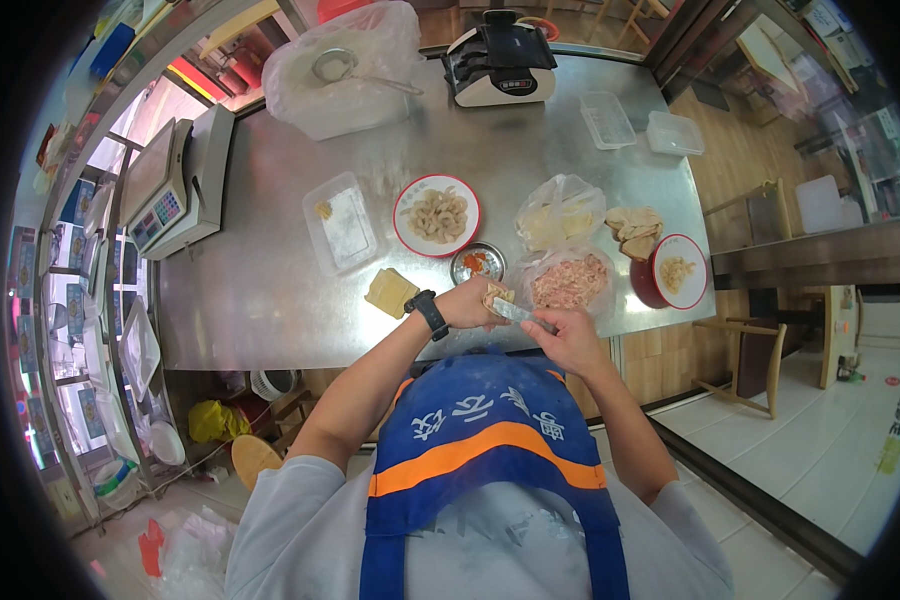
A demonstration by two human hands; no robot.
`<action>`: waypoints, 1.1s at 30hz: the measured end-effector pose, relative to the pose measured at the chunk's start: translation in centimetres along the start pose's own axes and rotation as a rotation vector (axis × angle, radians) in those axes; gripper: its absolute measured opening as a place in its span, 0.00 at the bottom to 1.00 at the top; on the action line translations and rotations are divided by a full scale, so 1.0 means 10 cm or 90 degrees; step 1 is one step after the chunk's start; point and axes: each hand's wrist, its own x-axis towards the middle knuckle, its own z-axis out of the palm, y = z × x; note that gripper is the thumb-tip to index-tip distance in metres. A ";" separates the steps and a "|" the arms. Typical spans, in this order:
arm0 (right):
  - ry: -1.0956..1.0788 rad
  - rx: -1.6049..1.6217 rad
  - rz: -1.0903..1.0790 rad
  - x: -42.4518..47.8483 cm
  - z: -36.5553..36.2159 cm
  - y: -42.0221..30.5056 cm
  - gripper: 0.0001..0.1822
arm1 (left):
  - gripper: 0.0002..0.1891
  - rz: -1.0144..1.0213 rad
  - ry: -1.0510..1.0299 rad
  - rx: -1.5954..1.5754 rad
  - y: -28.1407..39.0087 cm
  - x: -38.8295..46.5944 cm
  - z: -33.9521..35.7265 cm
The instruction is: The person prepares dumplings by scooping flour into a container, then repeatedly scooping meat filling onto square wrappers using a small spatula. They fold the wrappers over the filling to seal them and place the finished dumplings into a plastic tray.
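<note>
My left hand [471, 304], with a black watch on its wrist, cups a filled dough wrapper [499, 297]. My right hand [566, 339] holds a flat metal spatula [519, 310], its blade against the filling. Minced meat [570, 283] in a plastic bag lies just beyond my right hand. A small metal bowl with orange bits [478, 261] sits beyond my left hand. Left of that hand is a stack of yellow wrappers [391, 292]. A red-rimmed plate [436, 215] bears peeled shrimp. A clear plastic tray [340, 223] has one small yellowish piece in it.
On the steel table [270, 300] are a digital scale [166, 202], a bagged tub [345, 105] with a strainer, a banknote counter [501, 64], two clear containers [607, 120], a bag of yellow wrappers [561, 217], a crumpled cloth [636, 231] and a red-rimmed dish [679, 271].
</note>
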 end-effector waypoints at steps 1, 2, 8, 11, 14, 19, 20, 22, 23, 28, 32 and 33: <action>-0.017 0.057 0.027 0.00 0.02 0.04 0.13 | 0.07 -0.003 -0.014 0.010 0.00 0.01 0.00; -0.033 0.115 0.055 -0.01 0.08 0.13 0.12 | 0.07 -0.005 -0.018 0.013 -0.04 0.02 0.00; -0.013 0.380 0.098 -0.08 0.39 0.38 0.13 | 0.07 -0.010 -0.016 0.033 0.01 0.08 0.01; 0.034 0.463 0.115 -0.13 0.44 0.38 0.13 | 0.07 -0.008 -0.010 0.022 -0.02 0.11 0.03; 0.102 0.506 0.196 -0.18 0.36 0.44 0.13 | 0.08 0.001 0.014 -0.029 -0.12 0.14 0.08; 0.104 0.577 0.355 -0.20 -0.10 0.60 0.17 | 0.09 0.109 0.091 0.024 -0.09 0.17 0.19; 0.081 0.604 0.405 -0.17 -0.12 0.72 0.18 | 0.09 0.091 0.096 -0.005 -0.08 0.18 0.21; 0.058 0.669 0.502 -0.21 -0.09 1.08 0.20 | 0.09 0.053 0.109 -0.068 -0.09 0.17 0.25; 0.054 0.708 0.547 -0.24 -0.02 1.33 0.21 | 0.09 0.047 0.147 -0.092 -0.12 0.17 0.28; 0.003 0.689 0.585 -0.44 -0.13 1.33 0.24 | 0.10 0.115 0.249 -0.077 -0.12 0.08 0.25; -0.016 0.647 0.590 -0.42 -0.15 1.36 0.24 | 0.10 0.123 0.324 -0.047 -0.12 0.03 0.23; -0.016 0.635 0.599 -0.36 -0.13 1.34 0.24 | 0.10 0.079 0.312 -0.052 -0.10 0.01 0.20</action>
